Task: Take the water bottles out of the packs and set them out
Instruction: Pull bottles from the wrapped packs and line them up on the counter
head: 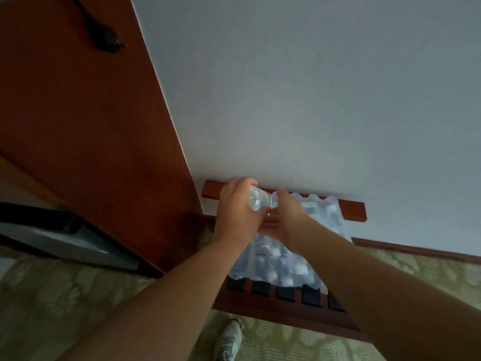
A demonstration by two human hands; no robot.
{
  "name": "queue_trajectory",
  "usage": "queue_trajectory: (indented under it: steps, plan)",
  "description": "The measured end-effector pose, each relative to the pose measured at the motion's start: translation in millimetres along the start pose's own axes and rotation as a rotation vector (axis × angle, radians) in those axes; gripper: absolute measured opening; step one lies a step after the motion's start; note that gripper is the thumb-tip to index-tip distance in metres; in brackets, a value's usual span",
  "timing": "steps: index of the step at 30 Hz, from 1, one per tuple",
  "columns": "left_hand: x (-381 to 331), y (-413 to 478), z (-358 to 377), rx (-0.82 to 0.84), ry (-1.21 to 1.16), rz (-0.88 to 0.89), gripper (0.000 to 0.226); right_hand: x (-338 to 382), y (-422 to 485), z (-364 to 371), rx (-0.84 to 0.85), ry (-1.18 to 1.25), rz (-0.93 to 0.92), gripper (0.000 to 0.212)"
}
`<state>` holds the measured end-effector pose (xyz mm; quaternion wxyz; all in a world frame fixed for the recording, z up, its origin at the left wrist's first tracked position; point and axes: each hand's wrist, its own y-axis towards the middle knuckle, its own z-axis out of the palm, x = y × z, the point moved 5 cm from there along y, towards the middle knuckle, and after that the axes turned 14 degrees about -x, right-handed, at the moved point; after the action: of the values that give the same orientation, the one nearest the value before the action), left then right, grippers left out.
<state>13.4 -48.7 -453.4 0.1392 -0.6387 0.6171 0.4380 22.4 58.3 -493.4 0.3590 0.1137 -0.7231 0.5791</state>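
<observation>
A shrink-wrapped pack of water bottles [276, 264] lies on a dark wooden slatted rack [286, 295] against the wall. My left hand [238, 207] grips a clear water bottle [260, 200] above the pack's far end. My right hand [283, 217] sits just right of it, thumb up against the bottle and fingers on the plastic wrap. White caps show through the wrap near the front of the pack.
A tall brown wooden cabinet side [104, 152] stands to the left, with a black cable [104, 35] hanging on it. A grey-white wall [312, 100] is behind the rack. Green patterned carpet [65, 295] covers the floor, and my shoe [230, 340] shows below.
</observation>
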Motion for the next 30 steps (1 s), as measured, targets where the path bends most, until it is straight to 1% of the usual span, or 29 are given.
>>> queue_trajectory:
  steps: [3, 5, 8, 11, 12, 13, 15, 16, 17, 18, 19, 21, 23, 26, 29, 30]
  plan:
    - [-33.6, -4.4, -23.4, -0.046, -0.056, 0.152, 0.040, 16.9, -26.9, -3.5, 0.089, 0.171, 0.024, 0.040]
    - [-53.4, -8.4, -38.0, -0.090, -0.078, 0.194, 0.039, 28.6, -45.3, -3.8, 0.153, 0.222, -0.014, 0.031]
    - [-80.0, -13.4, -58.0, -0.154, -0.105, 0.216, 0.041, 45.3, -74.0, -7.6, 0.201, 0.303, -0.159, 0.027]
    - [-100.6, -17.3, -83.6, -0.195, -0.159, 0.235, 0.035, 58.8, -104.7, -21.1, 0.192, 0.235, -0.327, 0.024]
    - [-106.1, -18.6, -93.6, -0.215, -0.198, 0.215, 0.030, 62.9, -114.5, -27.7, 0.183, 0.187, -0.387, 0.025]
    - [-109.3, -18.8, -103.8, -0.258, -0.246, 0.158, 0.024, 67.2, -124.7, -33.4, 0.181, 0.136, -0.446, 0.027]
    - [-109.5, -16.2, -121.6, -0.367, -0.355, -0.058, 0.019, 75.7, -145.3, -41.9, 0.194, 0.065, -0.533, 0.032]
    - [-109.1, -14.2, -126.9, -0.377, -0.429, -0.196, 0.021, 80.2, -156.5, -45.1, 0.208, 0.055, -0.561, 0.032]
    - [-110.9, -11.8, -130.1, -0.340, -0.517, -0.323, 0.025, 86.0, -168.6, -46.9, 0.223, 0.053, -0.599, 0.032]
    - [-114.5, -8.5, -132.9, -0.284, -0.595, -0.411, 0.028, 93.2, -180.4, -47.9, 0.234, 0.044, -0.652, 0.033]
    - [-120.9, -5.0, -137.2, -0.221, -0.628, -0.446, 0.030, 101.1, -193.1, -47.9, 0.230, 0.011, -0.718, 0.036]
    - [-137.2, 3.4, -152.8, -0.161, -0.632, -0.376, 0.023, 116.6, -219.6, -45.7, 0.210, -0.089, -0.868, 0.042]
    - [-150.9, 10.3, -174.2, -0.171, -0.698, -0.321, 0.016, 128.6, -245.4, -40.9, 0.219, -0.138, -0.968, 0.043]
    - [-162.6, 22.1, -206.5, -0.178, -0.784, -0.326, 0.015, 140.6, -276.8, -30.5, 0.249, -0.139, -1.030, 0.042]
    - [-166.1, 35.6, -241.4, -0.179, -0.796, -0.327, 0.004, 148.0, -304.3, -12.5, 0.271, -0.132, -1.045, 0.040]
    - [-165.8, 39.5, -255.0, -0.186, -0.790, -0.315, 0.008, 149.6, -314.2, -5.0, 0.275, -0.139, -1.055, 0.040]
